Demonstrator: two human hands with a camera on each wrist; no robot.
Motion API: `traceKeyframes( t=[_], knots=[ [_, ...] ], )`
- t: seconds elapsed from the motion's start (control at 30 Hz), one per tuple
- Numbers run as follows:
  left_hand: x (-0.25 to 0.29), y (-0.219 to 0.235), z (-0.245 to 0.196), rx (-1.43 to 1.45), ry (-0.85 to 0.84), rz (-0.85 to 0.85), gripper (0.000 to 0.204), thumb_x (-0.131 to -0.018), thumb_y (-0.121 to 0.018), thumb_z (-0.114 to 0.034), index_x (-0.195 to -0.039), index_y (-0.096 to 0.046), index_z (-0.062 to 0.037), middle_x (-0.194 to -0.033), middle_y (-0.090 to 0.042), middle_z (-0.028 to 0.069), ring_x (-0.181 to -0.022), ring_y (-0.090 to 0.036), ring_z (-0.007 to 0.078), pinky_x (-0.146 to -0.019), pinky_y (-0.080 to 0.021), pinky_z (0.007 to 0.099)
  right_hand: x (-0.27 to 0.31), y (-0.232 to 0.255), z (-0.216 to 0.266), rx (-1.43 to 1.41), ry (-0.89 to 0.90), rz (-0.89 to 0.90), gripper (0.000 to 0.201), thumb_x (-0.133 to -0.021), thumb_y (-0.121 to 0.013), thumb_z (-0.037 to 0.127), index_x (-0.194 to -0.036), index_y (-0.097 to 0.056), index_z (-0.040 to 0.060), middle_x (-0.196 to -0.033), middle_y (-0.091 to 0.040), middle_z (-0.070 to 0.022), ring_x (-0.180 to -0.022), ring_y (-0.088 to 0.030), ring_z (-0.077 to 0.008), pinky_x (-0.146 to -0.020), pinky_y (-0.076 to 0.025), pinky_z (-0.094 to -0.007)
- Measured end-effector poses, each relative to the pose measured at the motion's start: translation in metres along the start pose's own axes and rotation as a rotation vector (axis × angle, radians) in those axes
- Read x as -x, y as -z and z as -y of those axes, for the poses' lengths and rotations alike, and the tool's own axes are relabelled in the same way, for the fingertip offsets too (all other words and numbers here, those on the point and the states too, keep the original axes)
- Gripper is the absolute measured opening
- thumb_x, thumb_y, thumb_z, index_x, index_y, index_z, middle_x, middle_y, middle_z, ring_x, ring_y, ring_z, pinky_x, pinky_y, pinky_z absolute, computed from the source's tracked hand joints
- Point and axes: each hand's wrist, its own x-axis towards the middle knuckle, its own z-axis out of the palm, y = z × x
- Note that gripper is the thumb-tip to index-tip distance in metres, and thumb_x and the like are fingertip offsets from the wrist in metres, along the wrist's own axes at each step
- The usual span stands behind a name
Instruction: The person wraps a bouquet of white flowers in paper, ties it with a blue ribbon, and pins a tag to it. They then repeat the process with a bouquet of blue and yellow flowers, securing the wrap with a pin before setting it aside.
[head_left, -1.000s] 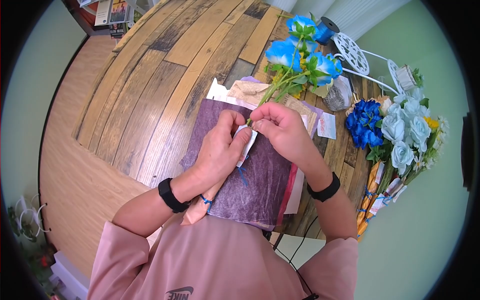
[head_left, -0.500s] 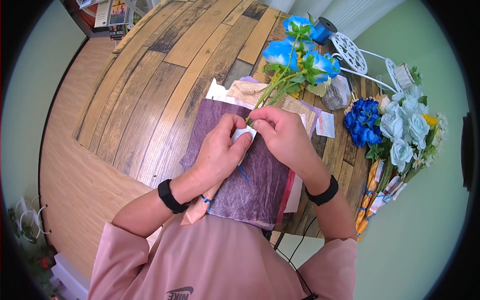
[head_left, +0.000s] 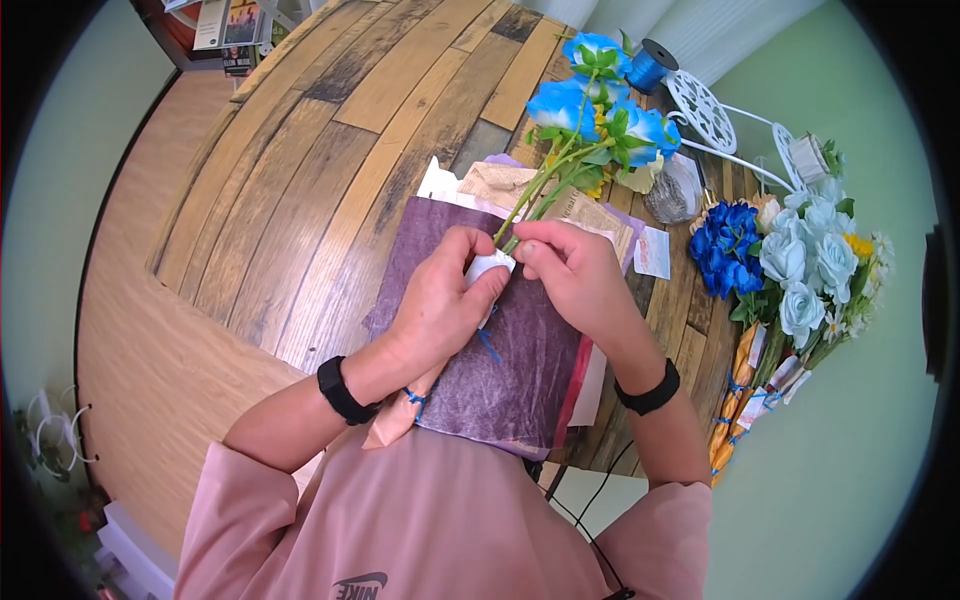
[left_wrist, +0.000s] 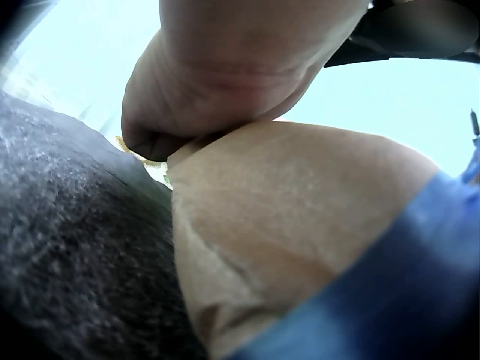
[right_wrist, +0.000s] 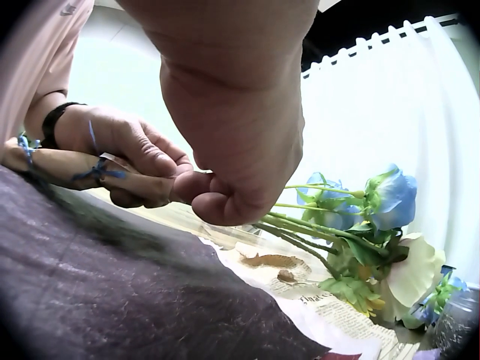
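"NIKE" with swoosh logo on the chest of the pink shirt (head_left: 400, 530).

Blue rose bunch (head_left: 600, 95) sits slightly higher and more upright than a second ago, stems (head_left: 530, 200) steeper. Right hand (head_left: 575, 275) shifts down and closer to left hand (head_left: 440, 300), fingertips meeting at the white tag (head_left: 488, 267), now mostly covered.

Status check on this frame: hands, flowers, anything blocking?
Left hand grips the stems' wrapped end. Right hand pinches the blue rose stems. Purple paper lies beneath; nothing blocking.
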Motion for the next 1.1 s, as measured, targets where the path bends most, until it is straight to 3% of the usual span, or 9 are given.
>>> traceKeyframes(
  t=[0.07, 0.2, 0.27, 0.4, 0.57, 0.7, 0.8, 0.97, 1.1],
  knots=[
    [0.000, 0.000, -0.001, 0.002, -0.011, 0.010, 0.023, -0.092, -0.067, -0.008, -0.106, -0.050, -0.0030, -0.087, -0.060, 0.0035, -0.064, -0.056, 0.0069, -0.054, -0.046, 0.0240, 0.000, 0.000, -0.006, 0.062, 0.117, 0.002, 0.022, -0.090, -0.061, 0.009, -0.107, -0.069, -0.0023, -0.093, -0.071, -0.0169, -0.083, -0.069, -0.0236, -0.074, -0.053, -0.0328],
    [0.001, -0.001, -0.004, -0.027, -0.016, 0.003, 0.023, -0.092, -0.067, -0.009, -0.105, -0.050, -0.0027, -0.087, -0.060, 0.0037, -0.062, -0.056, 0.0068, -0.053, -0.046, 0.0241, 0.003, -0.001, 0.004, 0.129, 0.190, -0.040, 0.020, -0.089, -0.062, 0.009, -0.104, -0.069, -0.0022, -0.093, -0.070, -0.0167, -0.085, -0.068, -0.0265, -0.075, -0.052, -0.0346],
    [0.001, -0.001, -0.004, -0.035, -0.028, -0.007, 0.022, -0.092, -0.067, -0.009, -0.105, -0.050, -0.0028, -0.086, -0.060, 0.0037, -0.062, -0.056, 0.0068, -0.053, -0.046, 0.0243, 0.003, -0.002, 0.005, 0.253, 0.318, -0.083, 0.017, -0.088, -0.063, 0.008, -0.100, -0.069, -0.0017, -0.088, -0.069, -0.0174, -0.082, -0.068, -0.0301, -0.074, -0.052, -0.0366],
    [0.001, -0.002, -0.007, -0.033, -0.019, -0.005, 0.021, -0.092, -0.068, -0.009, -0.104, -0.051, -0.0032, -0.085, -0.061, 0.0039, -0.061, -0.056, 0.0072, -0.052, -0.046, 0.0249, 0.001, -0.002, 0.003, 0.266, 0.354, -0.085, 0.014, -0.087, -0.063, 0.007, -0.097, -0.069, -0.0010, -0.084, -0.067, -0.0176, -0.081, -0.066, -0.0326, -0.073, -0.052, -0.0385],
    [0.002, -0.002, -0.012, -0.055, -0.006, 0.001, 0.021, -0.092, -0.067, -0.009, -0.103, -0.051, -0.0032, -0.083, -0.061, 0.0043, -0.061, -0.057, 0.0076, -0.052, -0.046, 0.0252, 0.000, -0.005, -0.002, 0.175, 0.184, -0.077, 0.016, -0.087, -0.062, 0.009, -0.096, -0.070, -0.0011, -0.087, -0.068, -0.0178, -0.081, -0.067, -0.0315, -0.073, -0.052, -0.0374],
    [0.002, -0.003, -0.008, -0.055, -0.015, 0.001, 0.021, -0.092, -0.068, -0.010, -0.103, -0.051, -0.0031, -0.083, -0.061, 0.0047, -0.061, -0.057, 0.0076, -0.052, -0.046, 0.0254, 0.000, -0.005, -0.003, 0.181, 0.159, -0.058, 0.017, -0.087, -0.061, 0.011, -0.096, -0.070, -0.0009, -0.088, -0.069, -0.0186, -0.082, -0.068, -0.0305, -0.073, -0.052, -0.0365],
    [0.002, -0.004, -0.007, -0.046, -0.008, 0.005, 0.022, -0.091, -0.068, -0.010, -0.104, -0.051, -0.0030, -0.083, -0.061, 0.0049, -0.061, -0.057, 0.0077, -0.052, -0.046, 0.0254, 0.000, -0.005, -0.008, 0.153, 0.102, -0.031, 0.017, -0.088, -0.063, 0.011, -0.097, -0.070, -0.0006, -0.088, -0.070, -0.0174, -0.080, -0.068, -0.0265, -0.072, -0.052, -0.0346],
    [0.003, -0.003, -0.010, -0.065, -0.011, -0.014, 0.023, -0.091, -0.068, -0.010, -0.104, -0.051, -0.0032, -0.084, -0.062, 0.0050, -0.061, -0.057, 0.0078, -0.052, -0.046, 0.0255, -0.003, -0.009, -0.015, -0.084, -0.002, -0.067, 0.016, -0.087, -0.064, 0.010, -0.096, -0.069, -0.0028, -0.085, -0.071, -0.0091, -0.076, -0.065, -0.0115, -0.068, -0.051, -0.0278],
    [0.003, -0.003, -0.012, -0.066, -0.019, -0.004, 0.023, -0.090, -0.068, -0.010, -0.104, -0.051, -0.0034, -0.084, -0.062, 0.0056, -0.060, -0.057, 0.0087, -0.052, -0.046, 0.0269, -0.006, -0.003, -0.010, -0.082, -0.064, -0.031, 0.015, -0.086, -0.064, 0.010, -0.093, -0.069, -0.0027, -0.081, -0.069, -0.0056, -0.073, -0.062, -0.0086, -0.066, -0.050, -0.0260]
  ],
)
